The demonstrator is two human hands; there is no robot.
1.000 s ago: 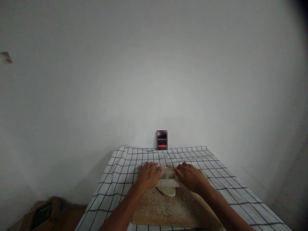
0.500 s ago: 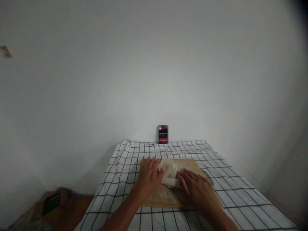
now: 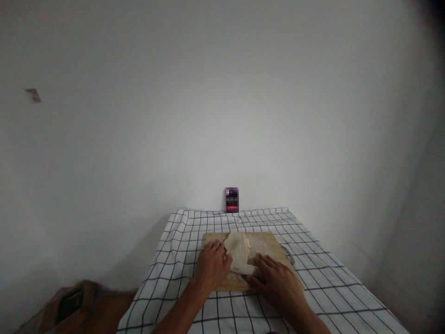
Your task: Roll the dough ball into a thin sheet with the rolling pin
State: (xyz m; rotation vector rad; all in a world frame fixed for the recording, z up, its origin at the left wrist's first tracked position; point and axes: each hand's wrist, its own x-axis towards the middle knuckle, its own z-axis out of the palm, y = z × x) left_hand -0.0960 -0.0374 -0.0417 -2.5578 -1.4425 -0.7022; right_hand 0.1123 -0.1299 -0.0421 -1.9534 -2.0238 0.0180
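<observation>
Dough (image 3: 237, 248) lies mid-board beneath a plain, pale wall (image 3: 222, 116) that fills most of the view. A white cloth with dark grid lines (image 3: 333, 287) covers the table, running back to the wall. On it sits the wooden board (image 3: 266, 242), dusted pale. The left hand (image 3: 212, 265) and right hand (image 3: 273, 277) lie over the ends of a pale rolling pin (image 3: 245, 269); how tightly, I cannot tell. A small dark rectangle (image 3: 232, 200) stands upright against the wall.

Between your left hand (image 3: 212, 263) and your right hand (image 3: 275, 276), dough (image 3: 238, 246) lies on the board (image 3: 266, 241), atop the tablecloth (image 3: 333, 294).
</observation>
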